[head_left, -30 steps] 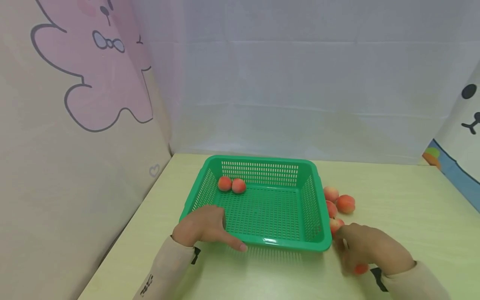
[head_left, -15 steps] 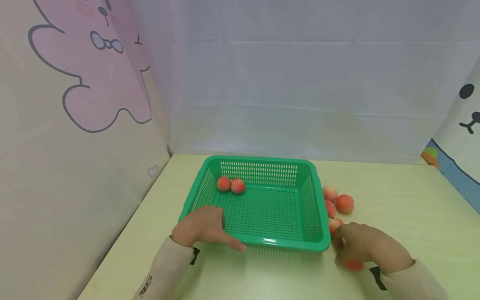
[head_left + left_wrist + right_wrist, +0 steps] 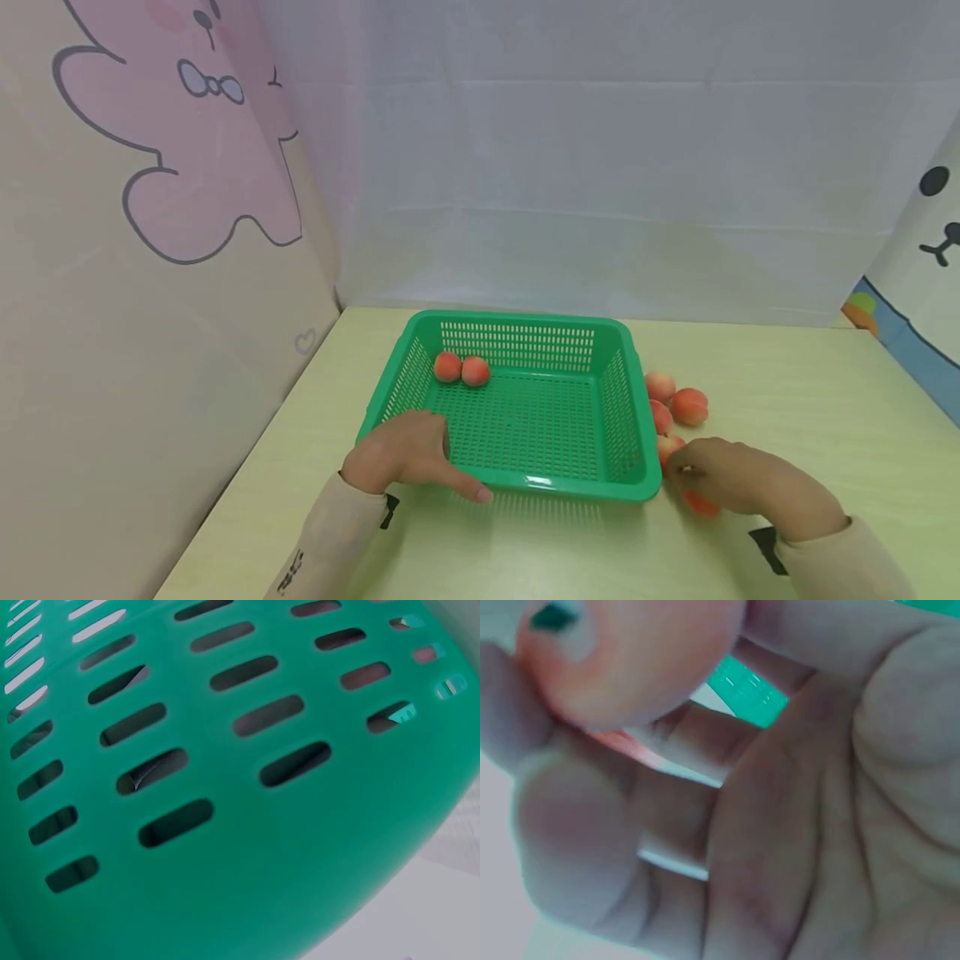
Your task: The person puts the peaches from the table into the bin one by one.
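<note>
In the head view a green plastic basket stands on the table, with two red peaches in its far left corner. My left hand grips its near left rim, fingers over the edge and thumb along the front. The left wrist view is filled by the slotted basket wall. Right of the basket's front corner, my right hand holds a peach between curled fingers and thumb. Most of that peach is hidden under the hand in the head view. Another peach lies right at the fingertips.
Along the basket's right side lie more peaches, bunched together on the pale yellow table. A white cloth hangs behind the table. Printed sheets with cartoon animals stand at the left and right.
The peach under my right hand has moved forward and left, towards the basket's corner. My right hand has shifted slightly. The left hand and basket stay in place.
</note>
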{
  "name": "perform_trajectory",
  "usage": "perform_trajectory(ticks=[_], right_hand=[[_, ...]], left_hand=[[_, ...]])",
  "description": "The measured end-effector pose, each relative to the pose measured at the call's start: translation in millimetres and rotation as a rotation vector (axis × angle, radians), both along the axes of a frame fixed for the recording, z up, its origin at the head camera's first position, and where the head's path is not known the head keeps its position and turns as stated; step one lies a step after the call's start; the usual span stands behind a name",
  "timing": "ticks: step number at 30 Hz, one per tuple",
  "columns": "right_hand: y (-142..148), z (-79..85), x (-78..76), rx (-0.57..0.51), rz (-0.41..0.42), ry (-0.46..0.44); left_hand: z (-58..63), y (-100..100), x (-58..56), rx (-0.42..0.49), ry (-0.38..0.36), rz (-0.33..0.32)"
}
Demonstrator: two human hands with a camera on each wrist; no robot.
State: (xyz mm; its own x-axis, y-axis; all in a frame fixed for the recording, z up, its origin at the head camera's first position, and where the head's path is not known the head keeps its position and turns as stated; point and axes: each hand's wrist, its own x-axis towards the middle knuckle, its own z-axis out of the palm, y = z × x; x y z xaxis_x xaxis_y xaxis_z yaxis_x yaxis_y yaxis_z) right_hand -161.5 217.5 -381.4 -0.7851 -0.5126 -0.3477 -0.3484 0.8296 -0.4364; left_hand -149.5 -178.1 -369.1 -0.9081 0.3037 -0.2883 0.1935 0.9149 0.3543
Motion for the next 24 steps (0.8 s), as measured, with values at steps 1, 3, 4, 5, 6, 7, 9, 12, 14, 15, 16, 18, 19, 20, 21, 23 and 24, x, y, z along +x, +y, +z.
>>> perform_trajectory(ticks=[1,3,4,5,6,7,9,12,14,15,16,18,19,20,21,23,24], right_hand=[[1,0.4,-0.8,-0.030,0.012,-0.006],[3,1.4,-1.6,-0.089,0.025,-0.027],[4,1.7,-1.9,-0.118,0.027,-0.044],[5,2.3,-1.9,-0.145,0.013,-0.066],[5,3.0,-1.8,-0.159,-0.004,-0.083],[6,3.5,-1.7,-0.155,-0.008,-0.073],[6,4.5,-1.4,-0.116,-0.037,-0.057],[7,6.2,-2.0,-0.075,-0.055,-0.013],[8,7.5,-2.6,-0.087,-0.049,0.023],[9,8.2,-2.7,-0.113,-0.041,0.033],[10,9.1,-2.9,-0.140,-0.032,0.048],[12,10.8,-2.9,-0.181,-0.011,0.086],[13,11.8,-2.7,-0.202,0.001,0.110],[14,12.7,-2.6,-0.214,0.013,0.134],[15,13.4,-2.8,-0.219,0.023,0.160],[16,14.7,-3.1,-0.200,0.046,0.225],[17,14.8,-3.4,-0.193,0.061,0.265]], left_hand=[[-0.1,0,0.0,0.000,0.001,0.000],[-0.3,0,-0.1,-0.002,0.002,0.002],[-0.4,0,-0.2,-0.004,0.003,0.003],[-0.6,0,-0.2,-0.005,0.003,0.005],[-0.8,0,-0.3,-0.006,0.003,0.006],[-1.0,0,-0.4,-0.008,0.003,0.007],[-1.3,0,-0.6,-0.011,0.003,0.009],[-1.9,1,-1.0,-0.013,0.003,0.009],[-2.0,1,-1.1,-0.013,0.003,0.009],[-2.0,1,-1.0,-0.013,0.003,0.010],[-1.9,1,-1.0,-0.012,0.003,0.009],[-1.4,1,-0.9,-0.010,0.002,0.009],[-1.1,1,-0.9,-0.010,0.002,0.009],[-0.9,1,-0.8,-0.010,0.002,0.009],[-0.6,1,-0.7,-0.010,0.003,0.009],[-0.2,1,-0.6,-0.011,0.003,0.009],[-0.1,1,-0.5,-0.012,0.003,0.009]])
